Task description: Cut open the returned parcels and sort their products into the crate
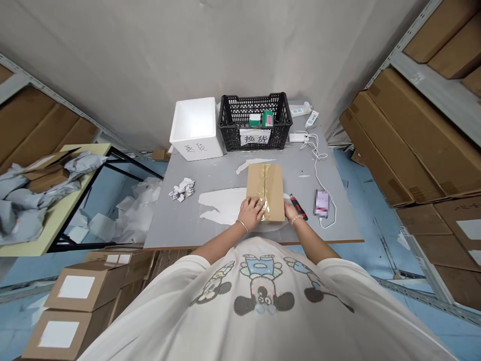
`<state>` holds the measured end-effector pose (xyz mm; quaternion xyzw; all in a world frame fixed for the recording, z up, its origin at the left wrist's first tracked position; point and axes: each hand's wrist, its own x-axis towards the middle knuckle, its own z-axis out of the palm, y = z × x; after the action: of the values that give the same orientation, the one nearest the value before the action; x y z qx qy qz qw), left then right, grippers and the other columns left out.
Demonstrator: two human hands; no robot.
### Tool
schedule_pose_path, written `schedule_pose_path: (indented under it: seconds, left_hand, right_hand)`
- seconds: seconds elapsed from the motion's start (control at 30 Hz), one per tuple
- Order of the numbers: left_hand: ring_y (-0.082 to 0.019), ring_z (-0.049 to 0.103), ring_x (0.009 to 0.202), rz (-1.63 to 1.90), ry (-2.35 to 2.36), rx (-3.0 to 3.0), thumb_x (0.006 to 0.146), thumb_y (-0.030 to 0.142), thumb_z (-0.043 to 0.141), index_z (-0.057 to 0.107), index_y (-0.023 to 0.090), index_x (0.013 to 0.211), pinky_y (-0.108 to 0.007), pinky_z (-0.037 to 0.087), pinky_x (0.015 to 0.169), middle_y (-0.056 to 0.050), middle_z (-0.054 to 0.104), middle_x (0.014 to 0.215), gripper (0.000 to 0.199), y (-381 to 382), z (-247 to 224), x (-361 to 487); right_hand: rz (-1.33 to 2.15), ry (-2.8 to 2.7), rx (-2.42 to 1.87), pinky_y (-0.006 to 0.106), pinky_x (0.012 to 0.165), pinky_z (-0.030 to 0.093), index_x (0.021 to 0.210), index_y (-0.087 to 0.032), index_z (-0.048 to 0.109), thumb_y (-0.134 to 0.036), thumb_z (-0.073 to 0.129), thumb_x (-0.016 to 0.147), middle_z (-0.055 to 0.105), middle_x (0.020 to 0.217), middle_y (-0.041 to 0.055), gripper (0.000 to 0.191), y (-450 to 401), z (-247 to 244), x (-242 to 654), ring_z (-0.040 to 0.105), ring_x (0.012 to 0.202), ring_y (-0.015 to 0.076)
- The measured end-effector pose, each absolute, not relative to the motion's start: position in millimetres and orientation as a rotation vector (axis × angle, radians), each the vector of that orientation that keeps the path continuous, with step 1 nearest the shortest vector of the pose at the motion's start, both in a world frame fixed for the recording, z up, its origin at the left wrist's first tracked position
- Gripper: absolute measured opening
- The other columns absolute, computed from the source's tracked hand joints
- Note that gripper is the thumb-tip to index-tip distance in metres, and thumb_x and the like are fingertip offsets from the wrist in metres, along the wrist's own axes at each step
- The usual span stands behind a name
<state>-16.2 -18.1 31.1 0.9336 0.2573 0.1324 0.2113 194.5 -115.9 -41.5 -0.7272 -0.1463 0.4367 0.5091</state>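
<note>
A taped cardboard box [274,185] sits near the front middle of the grey table, with clear tape running down its top seam. My left hand [252,209] rests on the box's front left part, its curled fingers pressed on the top beside the tape. At the box's right side, my right hand [290,210] grips the lower edge; its fingertips are partly hidden. A red and black box cutter [298,207] lies just right of that hand. Torn white paper [221,200] is under and left of the box.
Behind the box stand a white foam box [199,150] and a black plastic crate [229,138] holding small green-and-white boxes. A phone [321,203] on a white cable lies at the right, crumpled paper [182,189] at the left. Power strips [298,137] sit at the back right.
</note>
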Motion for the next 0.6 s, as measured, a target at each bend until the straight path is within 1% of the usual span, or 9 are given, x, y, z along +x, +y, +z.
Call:
schedule_pose_path:
  seconds: [0.1, 0.17, 0.2, 0.23, 0.3, 0.4, 0.5, 0.6]
  left_hand:
    - [-0.028, 0.036, 0.136, 0.493, 0.850, 2.339, 0.095, 0.040, 0.043, 0.048, 0.022, 0.141, -0.047, 0.027, 0.114, -0.012, 0.043, 0.147, 0.050, -2, 22, -26]
    - [-0.028, 0.031, 0.142, 0.555, 1.075, 2.023, 0.093, 0.044, 0.046, 0.046, 0.018, 0.141, -0.046, 0.024, 0.116, -0.015, 0.037, 0.151, 0.055, 9, 14, -32]
    - [-0.029, 0.030, 0.142, 0.547, 1.162, 1.830, 0.092, 0.047, 0.048, 0.047, 0.017, 0.141, -0.047, 0.024, 0.117, -0.016, 0.037, 0.151, 0.057, 13, 10, -34]
    - [-0.030, 0.032, 0.142, 0.507, 1.201, 1.635, 0.091, 0.050, 0.048, 0.048, 0.017, 0.139, -0.047, 0.025, 0.116, -0.016, 0.040, 0.150, 0.058, 15, 6, -35]
    - [-0.030, 0.043, 0.136, 0.378, 1.142, 1.301, 0.091, 0.055, 0.046, 0.054, 0.020, 0.133, -0.047, 0.032, 0.112, -0.014, 0.051, 0.142, 0.055, 17, 1, -34]
    - [-0.028, 0.055, 0.124, 0.320, 0.949, 1.052, 0.092, 0.059, 0.041, 0.060, 0.020, 0.125, -0.044, 0.041, 0.106, -0.011, 0.062, 0.131, 0.054, 12, -3, -27]
    - [-0.028, 0.057, 0.121, 0.391, 0.883, 1.025, 0.091, 0.060, 0.045, 0.061, 0.018, 0.122, -0.043, 0.043, 0.104, -0.011, 0.064, 0.128, 0.055, 6, -4, -25]
    - [-0.029, 0.056, 0.122, 0.355, 0.940, 1.061, 0.086, 0.062, 0.052, 0.060, 0.019, 0.123, -0.045, 0.045, 0.101, -0.012, 0.064, 0.128, 0.057, 5, -6, -28]
  right_hand:
    - [1.146, -0.292, -1.645, 0.030, 0.082, 0.053, 0.105, -0.023, 0.065, -0.050, 0.050, 0.087, 0.071, 0.110, 0.0078, 0.036, -127, -30, 192, 0.067, 0.096, 0.0190]
    - [1.177, -0.253, -1.588, 0.033, 0.087, 0.052, 0.112, -0.027, 0.063, -0.055, 0.049, 0.088, 0.067, 0.121, 0.0068, 0.039, -135, -23, 188, 0.065, 0.106, 0.0193]
    - [1.183, -0.249, -1.573, 0.034, 0.089, 0.052, 0.114, -0.028, 0.062, -0.056, 0.050, 0.088, 0.065, 0.125, 0.0063, 0.041, -138, -19, 185, 0.064, 0.110, 0.0201]
    - [1.188, -0.257, -1.560, 0.036, 0.092, 0.052, 0.117, -0.029, 0.061, -0.057, 0.052, 0.087, 0.063, 0.128, 0.0058, 0.042, -140, -16, 182, 0.062, 0.115, 0.0210]
    - [1.179, -0.307, -1.528, 0.038, 0.099, 0.049, 0.121, -0.030, 0.060, -0.054, 0.059, 0.084, 0.061, 0.132, 0.0046, 0.045, -142, -10, 174, 0.057, 0.122, 0.0221]
    - [1.125, -0.380, -1.484, 0.039, 0.108, 0.043, 0.128, -0.028, 0.056, -0.047, 0.069, 0.079, 0.060, 0.134, 0.0046, 0.055, -139, -5, 166, 0.053, 0.127, 0.0229]
    - [1.113, -0.376, -1.463, 0.042, 0.109, 0.042, 0.130, -0.026, 0.054, -0.043, 0.071, 0.076, 0.062, 0.131, 0.0059, 0.059, -138, -5, 165, 0.055, 0.125, 0.0246]
    - [1.153, -0.416, -1.432, 0.043, 0.108, 0.043, 0.126, -0.025, 0.057, -0.042, 0.073, 0.074, 0.064, 0.128, 0.0061, 0.057, -140, -7, 171, 0.057, 0.123, 0.0254]
